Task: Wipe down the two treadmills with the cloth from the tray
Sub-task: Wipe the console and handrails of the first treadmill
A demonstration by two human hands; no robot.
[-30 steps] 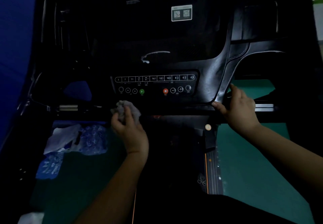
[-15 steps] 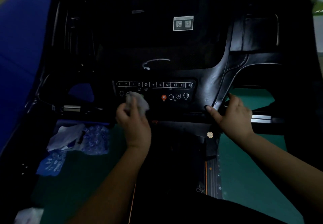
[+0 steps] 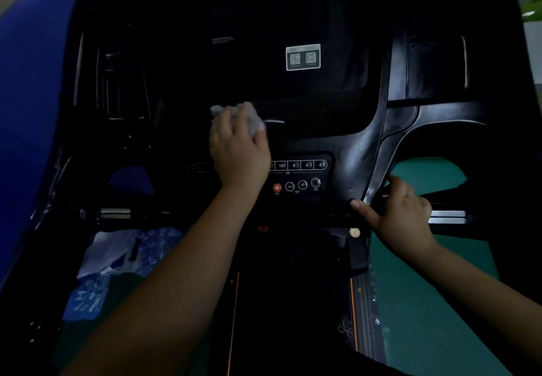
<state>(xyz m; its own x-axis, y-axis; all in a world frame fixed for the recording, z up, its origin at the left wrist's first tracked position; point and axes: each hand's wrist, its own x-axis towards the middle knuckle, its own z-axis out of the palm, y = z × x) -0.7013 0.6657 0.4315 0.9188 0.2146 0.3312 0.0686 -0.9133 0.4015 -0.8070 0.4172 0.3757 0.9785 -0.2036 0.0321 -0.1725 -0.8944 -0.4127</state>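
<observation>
Since a second ago the left hand (image 3: 239,147) has slid up from the near edge of the console, past the button row, onto the dark panel above it, taking the cloth (image 3: 249,116) along; the right hand hasn't really budged. Biggest thing in view is the black treadmill (image 3: 366,147), console tilted toward the camera, its belt (image 3: 290,302) running down between the two arms. Green floor (image 3: 425,302) shows on the right, and some blue-and-white plastic bags (image 3: 117,261) lie lower left. That left hand has its fingers (image 3: 225,120) curled around the crumpled whitish cloth, pressing it to the panel beside a pale smear. Over at the right, the right hand (image 3: 401,214) grips the console's edge, thumb stretched out along it. Smallest bit: a QR sticker (image 3: 303,57) higher up.
</observation>
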